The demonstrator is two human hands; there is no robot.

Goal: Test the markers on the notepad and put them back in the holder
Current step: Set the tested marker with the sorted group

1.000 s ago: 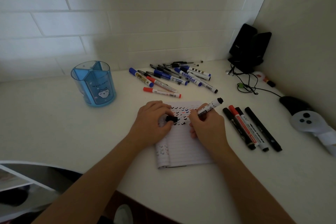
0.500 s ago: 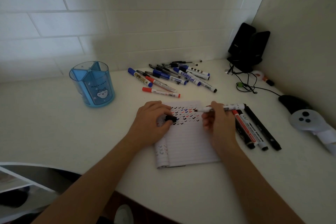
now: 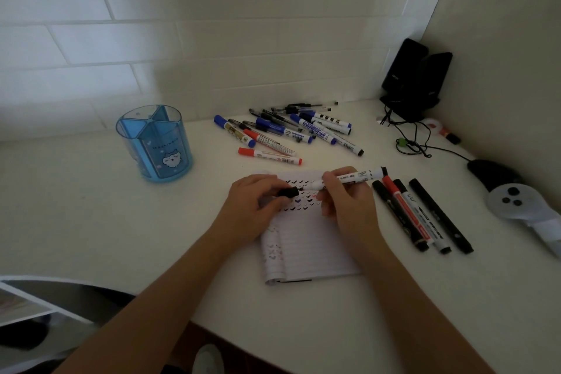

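With the left hand (image 3: 258,203) pinching the cap (image 3: 288,192), right hand (image 3: 346,200) grips the marker (image 3: 349,178), tip lined up for recapping over the notepad (image 3: 309,249).

I see a white marker (image 3: 361,175) held almost level over the top of the tick-marked notepad (image 3: 312,249), its tip at the mouth of its black cap (image 3: 288,192). The blue holder (image 3: 154,143) stands upright at left, with a loose pile of markers (image 3: 291,130) behind the pad and four more markers (image 3: 422,215) lying on its right.

Dim corner — white tiled wall (image 3: 212,39) behind a white desk (image 3: 76,206).
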